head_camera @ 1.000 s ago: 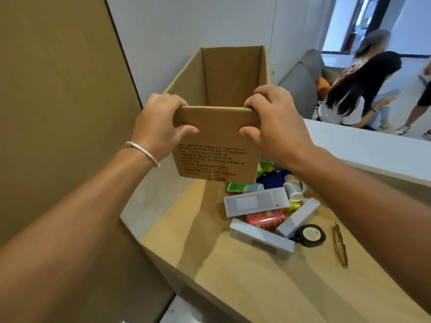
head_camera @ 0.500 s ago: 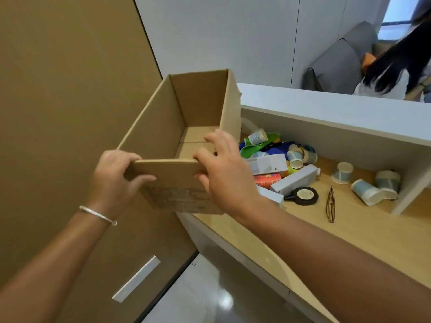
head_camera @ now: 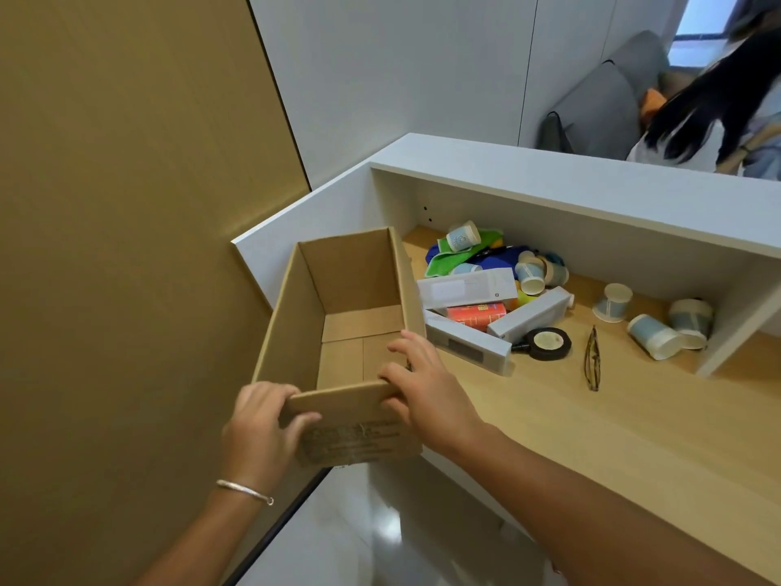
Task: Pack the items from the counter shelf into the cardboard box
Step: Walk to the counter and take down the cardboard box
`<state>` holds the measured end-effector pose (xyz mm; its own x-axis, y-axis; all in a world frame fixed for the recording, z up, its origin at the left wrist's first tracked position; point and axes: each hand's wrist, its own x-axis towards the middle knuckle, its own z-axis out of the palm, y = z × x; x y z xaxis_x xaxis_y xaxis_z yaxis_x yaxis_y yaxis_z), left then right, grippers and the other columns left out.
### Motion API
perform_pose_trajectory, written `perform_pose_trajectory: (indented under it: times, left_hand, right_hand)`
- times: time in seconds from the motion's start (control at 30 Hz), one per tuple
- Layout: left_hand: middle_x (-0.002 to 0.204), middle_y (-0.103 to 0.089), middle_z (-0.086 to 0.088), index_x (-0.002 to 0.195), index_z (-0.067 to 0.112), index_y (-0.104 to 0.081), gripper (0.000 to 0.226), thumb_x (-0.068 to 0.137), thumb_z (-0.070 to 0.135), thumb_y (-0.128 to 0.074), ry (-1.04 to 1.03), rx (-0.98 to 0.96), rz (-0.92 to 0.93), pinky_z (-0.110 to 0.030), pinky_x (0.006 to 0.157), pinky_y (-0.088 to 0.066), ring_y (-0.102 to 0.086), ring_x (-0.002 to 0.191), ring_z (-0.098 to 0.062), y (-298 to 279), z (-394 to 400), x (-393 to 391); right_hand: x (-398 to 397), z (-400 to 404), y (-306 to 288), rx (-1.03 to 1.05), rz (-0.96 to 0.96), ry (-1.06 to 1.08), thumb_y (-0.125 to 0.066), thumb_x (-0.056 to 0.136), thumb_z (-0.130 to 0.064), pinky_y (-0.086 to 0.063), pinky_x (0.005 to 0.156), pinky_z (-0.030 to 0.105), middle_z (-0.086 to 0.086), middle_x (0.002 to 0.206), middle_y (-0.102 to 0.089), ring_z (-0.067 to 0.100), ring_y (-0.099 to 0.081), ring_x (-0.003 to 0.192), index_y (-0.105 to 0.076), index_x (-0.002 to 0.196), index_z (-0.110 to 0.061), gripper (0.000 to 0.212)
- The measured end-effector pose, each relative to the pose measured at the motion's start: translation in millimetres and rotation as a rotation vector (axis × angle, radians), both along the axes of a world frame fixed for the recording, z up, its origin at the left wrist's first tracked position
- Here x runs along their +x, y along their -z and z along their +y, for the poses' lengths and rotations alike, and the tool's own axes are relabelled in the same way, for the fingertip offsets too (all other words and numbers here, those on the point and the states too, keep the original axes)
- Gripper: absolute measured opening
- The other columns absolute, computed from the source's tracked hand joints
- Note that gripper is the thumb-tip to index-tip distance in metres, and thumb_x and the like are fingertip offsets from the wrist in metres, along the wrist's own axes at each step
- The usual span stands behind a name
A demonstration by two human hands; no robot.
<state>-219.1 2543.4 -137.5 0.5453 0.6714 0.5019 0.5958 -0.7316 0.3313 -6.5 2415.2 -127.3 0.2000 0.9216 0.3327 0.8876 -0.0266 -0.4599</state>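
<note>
An open, empty cardboard box (head_camera: 296,315) sits at the left end of the wooden counter (head_camera: 591,425). My left hand (head_camera: 262,429) grips the near wall's left corner, thumb on the outside. My right hand (head_camera: 427,391) grips the near right corner, fingers curled over the rim. Right of the box lies a heap: white cartons (head_camera: 465,289), a red carton (head_camera: 477,315), paper cups (head_camera: 530,277), green and blue cloths (head_camera: 456,258), and a black round magnifier (head_camera: 547,342).
Folded glasses (head_camera: 593,359) lie on the counter. More paper cups (head_camera: 655,336) lie near a white shelf divider (head_camera: 735,336). A white ledge (head_camera: 591,179) overhangs the shelf. A tan wall panel (head_camera: 126,205) stands left. A person sits behind the counter.
The box has come down from in front of me onto the counter's left end, beside the heap. Both hands kept their hold on its near wall.
</note>
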Motion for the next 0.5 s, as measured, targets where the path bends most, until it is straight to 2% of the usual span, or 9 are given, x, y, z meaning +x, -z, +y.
perform_pose_trajectory:
  times: [0.13, 0.2, 0.27, 0.33, 0.4, 0.43, 0.5]
  left_hand:
    - [0.077, -0.056, 0.015, 0.074, 0.026, -0.061, 0.037, 0.054, 0.031, -0.091, -0.023, -0.065, 0.045, -0.023, 0.056, -0.04, -0.047, 0.079, -0.005, 25, 7, 1]
    - [0.075, -0.055, 0.016, 0.072, 0.028, -0.059, 0.037, 0.053, 0.034, -0.09, -0.012, -0.077, 0.075, -0.021, 0.059, -0.036, -0.045, 0.077, -0.005, 33, 10, 3]
    - [0.073, -0.054, 0.015, 0.07, 0.027, -0.058, 0.038, 0.052, 0.034, -0.091, 0.022, -0.091, 0.102, -0.025, 0.065, -0.041, -0.048, 0.074, -0.008, 37, 12, 7]
    - [0.073, -0.053, 0.016, 0.071, 0.027, -0.057, 0.039, 0.053, 0.032, -0.092, 0.053, -0.113, 0.121, -0.035, 0.083, -0.047, -0.051, 0.074, -0.01, 37, 13, 8]
    - [0.082, -0.055, 0.017, 0.078, 0.029, -0.059, 0.04, 0.054, 0.036, -0.09, 0.095, -0.123, 0.153, -0.041, 0.103, -0.035, -0.055, 0.086, -0.011, 37, 16, 5]
    - [0.091, -0.057, 0.018, 0.085, 0.03, -0.06, 0.043, 0.055, 0.041, -0.088, 0.125, -0.122, 0.174, -0.044, 0.109, -0.026, -0.056, 0.098, -0.012, 37, 17, 2]
    - [0.111, -0.054, 0.02, 0.105, 0.035, -0.059, 0.055, 0.06, 0.059, -0.078, 0.187, -0.12, 0.199, -0.048, 0.116, -0.012, -0.045, 0.122, -0.01, 34, 21, -4]
  right_hand:
    - [2, 10, 21, -0.074, -0.04, 0.012, -0.065, 0.087, -0.029, -0.034, 0.11, 0.044, 0.002, 0.149, -0.033, 0.019, -0.008, 0.145, -0.055, 0.102, -0.024, 0.019]
    - [4, 15, 28, -0.129, -0.094, 0.027, -0.065, 0.086, -0.03, -0.035, 0.108, 0.048, 0.003, 0.149, -0.033, 0.02, -0.008, 0.145, -0.054, 0.102, -0.023, 0.021]
    - [6, 17, 33, -0.179, -0.128, 0.037, -0.066, 0.085, -0.03, -0.033, 0.109, 0.049, 0.002, 0.149, -0.032, 0.019, -0.008, 0.145, -0.054, 0.104, -0.024, 0.023]
    - [9, 16, 35, -0.182, -0.131, 0.029, -0.066, 0.084, -0.036, -0.027, 0.114, 0.046, 0.0, 0.15, -0.032, 0.018, -0.009, 0.145, -0.054, 0.113, -0.028, 0.032]
    - [12, 10, 32, -0.152, -0.107, 0.036, -0.06, 0.083, -0.051, -0.021, 0.115, 0.04, -0.007, 0.149, -0.033, 0.013, -0.011, 0.144, -0.049, 0.124, -0.035, 0.046]
    - [15, 4, 30, -0.127, -0.086, 0.062, -0.055, 0.083, -0.059, -0.021, 0.114, 0.037, -0.011, 0.147, -0.034, 0.009, -0.014, 0.143, -0.046, 0.126, -0.039, 0.049]
    - [25, -9, 24, -0.087, -0.034, 0.152, -0.048, 0.082, -0.068, -0.026, 0.111, 0.034, -0.018, 0.142, -0.037, 0.003, -0.023, 0.137, -0.045, 0.128, -0.042, 0.052]
